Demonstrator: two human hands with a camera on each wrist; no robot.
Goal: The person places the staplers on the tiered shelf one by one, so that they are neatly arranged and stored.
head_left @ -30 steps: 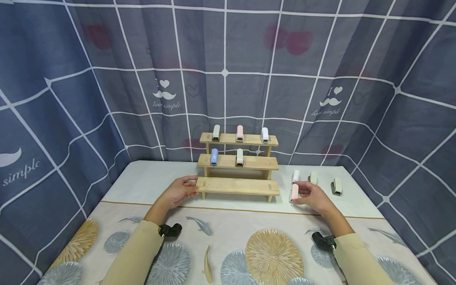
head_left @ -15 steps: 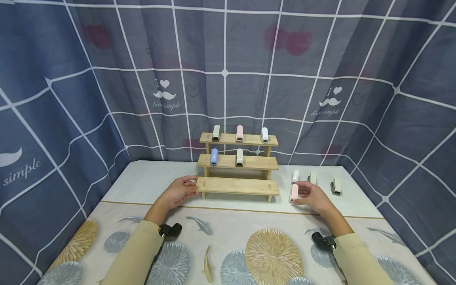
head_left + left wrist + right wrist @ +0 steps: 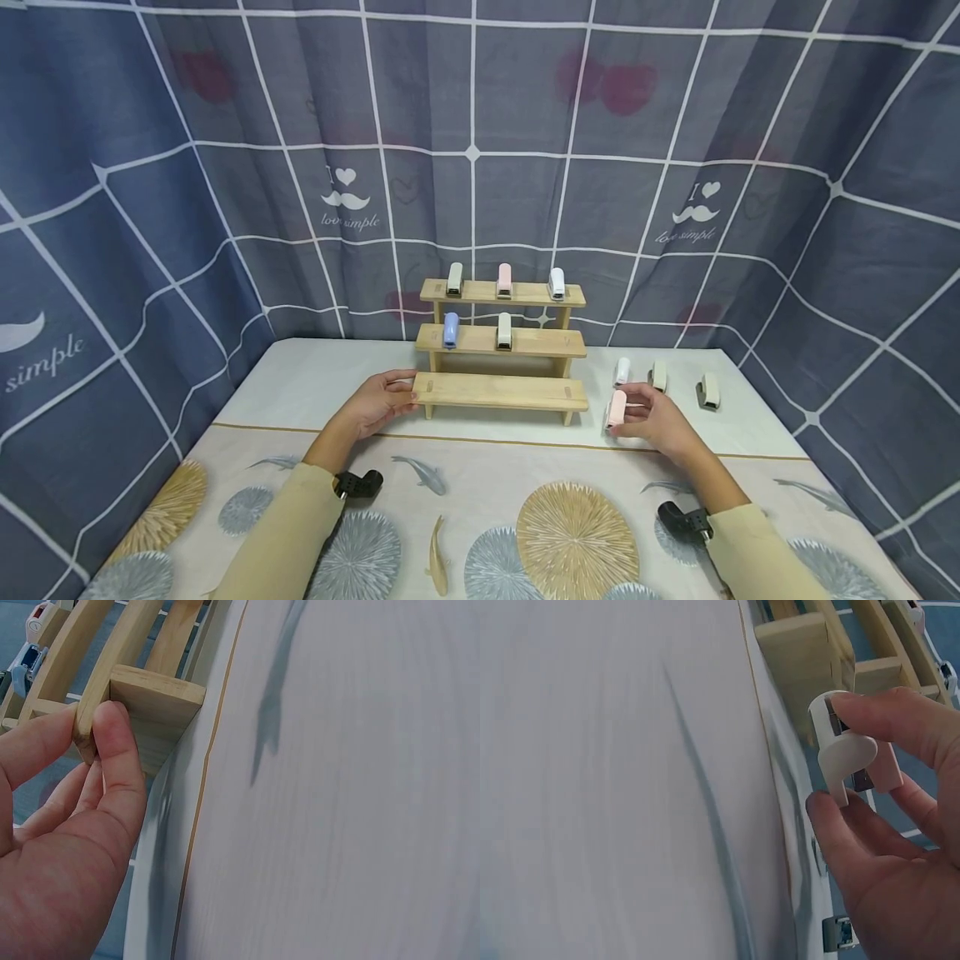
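Note:
A pale pink mini stapler (image 3: 616,411) is pinched between the thumb and fingers of my right hand (image 3: 654,418), just right of the wooden three-step display rack (image 3: 498,390). Close up in the right wrist view, the stapler (image 3: 847,754) is turned with its rounded end towards the camera. My left hand (image 3: 378,402) holds the left end of the rack's lowest step, which the left wrist view shows gripped between thumb and fingers (image 3: 116,742). Two staplers, blue (image 3: 451,331) and cream (image 3: 505,332), stand on the middle step. Green (image 3: 455,280), pink (image 3: 505,282) and white (image 3: 557,284) ones line the top step.
Right of the rack, a white stapler (image 3: 622,371) and two cream ones (image 3: 658,375) (image 3: 708,392) stand on the table behind and beside my right hand. A patterned cloth (image 3: 480,475) covers the table's front. A checked curtain (image 3: 472,200) hangs close behind the rack.
My right hand has shifted the pink stapler slightly left and towards me, tilting it a little. My left hand has stayed on the rack.

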